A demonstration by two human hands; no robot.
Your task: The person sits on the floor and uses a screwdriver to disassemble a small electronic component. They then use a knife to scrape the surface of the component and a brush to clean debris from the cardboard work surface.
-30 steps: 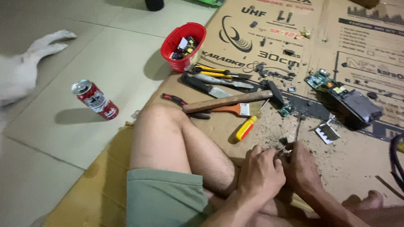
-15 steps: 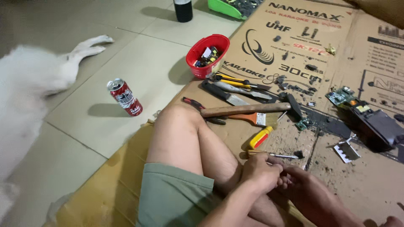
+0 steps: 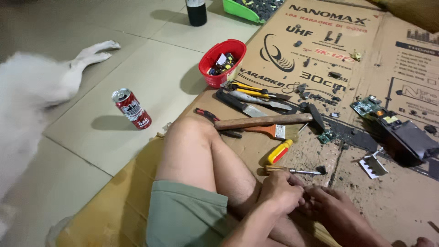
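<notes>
Both grips are curled tight together low in the view: the left hand [image 3: 281, 192] and right hand [image 3: 331, 208] pinch something too small and hidden to name, held close over the lap, seemingly for control. Just at twelve o'clock of them a slim wooden-handled steel screwdriver [image 3: 290, 170] lies on the flattened brown corrugated cardboard sheet [image 3: 393, 201], with a glossy yellow-and-red plastic-handled screwdriver [image 3: 280, 152] above it. Further toward twelve lies a long smooth wooden-handled hammer [image 3: 263, 121], and at eleven a round red plastic bowl [image 3: 224, 61] of small parts.
</notes>
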